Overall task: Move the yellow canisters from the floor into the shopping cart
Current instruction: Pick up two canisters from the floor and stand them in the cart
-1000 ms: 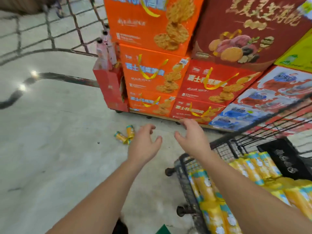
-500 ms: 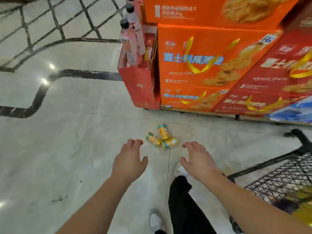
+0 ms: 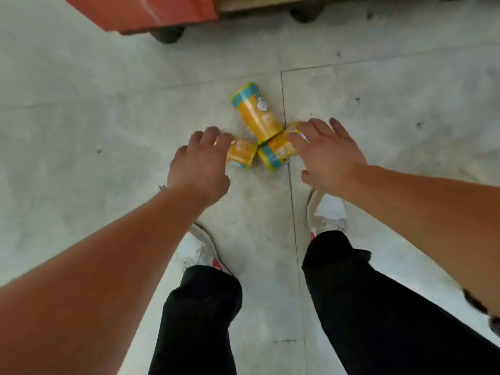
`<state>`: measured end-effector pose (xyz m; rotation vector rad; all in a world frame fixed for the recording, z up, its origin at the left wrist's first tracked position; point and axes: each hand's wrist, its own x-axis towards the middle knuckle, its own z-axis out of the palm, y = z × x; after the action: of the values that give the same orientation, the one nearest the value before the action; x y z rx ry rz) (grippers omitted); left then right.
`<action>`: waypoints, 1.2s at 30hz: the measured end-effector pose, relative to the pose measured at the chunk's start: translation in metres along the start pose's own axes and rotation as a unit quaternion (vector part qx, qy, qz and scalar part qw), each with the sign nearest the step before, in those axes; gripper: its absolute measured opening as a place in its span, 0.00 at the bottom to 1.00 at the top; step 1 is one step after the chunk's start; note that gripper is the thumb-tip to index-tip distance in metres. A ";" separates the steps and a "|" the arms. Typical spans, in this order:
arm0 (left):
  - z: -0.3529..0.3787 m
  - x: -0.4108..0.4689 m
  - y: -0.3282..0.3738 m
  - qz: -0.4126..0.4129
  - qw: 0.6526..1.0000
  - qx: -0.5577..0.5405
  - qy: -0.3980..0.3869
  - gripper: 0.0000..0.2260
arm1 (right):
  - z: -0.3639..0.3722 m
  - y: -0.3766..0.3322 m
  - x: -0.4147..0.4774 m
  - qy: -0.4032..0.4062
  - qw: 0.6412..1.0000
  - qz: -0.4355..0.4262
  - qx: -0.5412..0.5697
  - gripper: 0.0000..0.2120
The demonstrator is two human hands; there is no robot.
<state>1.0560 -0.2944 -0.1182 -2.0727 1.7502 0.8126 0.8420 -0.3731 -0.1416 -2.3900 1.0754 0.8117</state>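
Observation:
Three yellow canisters with teal bands lie together on the pale tiled floor. The middle canister [image 3: 257, 112] points away from me and nothing touches it. My left hand [image 3: 201, 161] hangs over the left canister [image 3: 242, 152], its curved fingers covering the far end. My right hand [image 3: 328, 152] reaches with spread fingers onto the right canister [image 3: 276, 152], fingertips on its top. Neither hand has closed round a canister. The shopping cart is out of view.
A red display stand [image 3: 143, 12] and a wheeled pallet base [image 3: 305, 9] cross the top edge. My two white shoes [image 3: 328, 212] and black trouser legs stand just behind the canisters. Open floor lies left and right.
I have bent down and the view tilted to the floor. Both hands dropped forward from mid-air onto the outer canisters. The cart left the view.

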 end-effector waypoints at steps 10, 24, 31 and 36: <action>0.128 0.108 -0.023 0.079 0.987 0.140 0.001 0.37 | 0.102 -0.011 0.085 0.119 0.992 -0.005 -0.030 0.37; 0.049 0.030 -0.039 0.028 1.000 -0.005 0.006 0.28 | 0.071 -0.024 0.015 -0.063 0.991 0.084 0.084 0.34; -0.086 -0.082 -0.017 -0.019 0.990 -0.143 -0.012 0.28 | -0.050 -0.060 -0.102 0.054 0.939 0.153 0.302 0.37; -0.243 -0.163 0.049 -0.017 0.946 -0.320 0.040 0.23 | -0.200 -0.053 -0.222 0.213 0.843 0.186 0.457 0.36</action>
<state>1.0472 -0.3128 0.1776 -2.5474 1.6218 1.4571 0.8328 -0.3318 0.1587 -1.5525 1.6466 -0.1907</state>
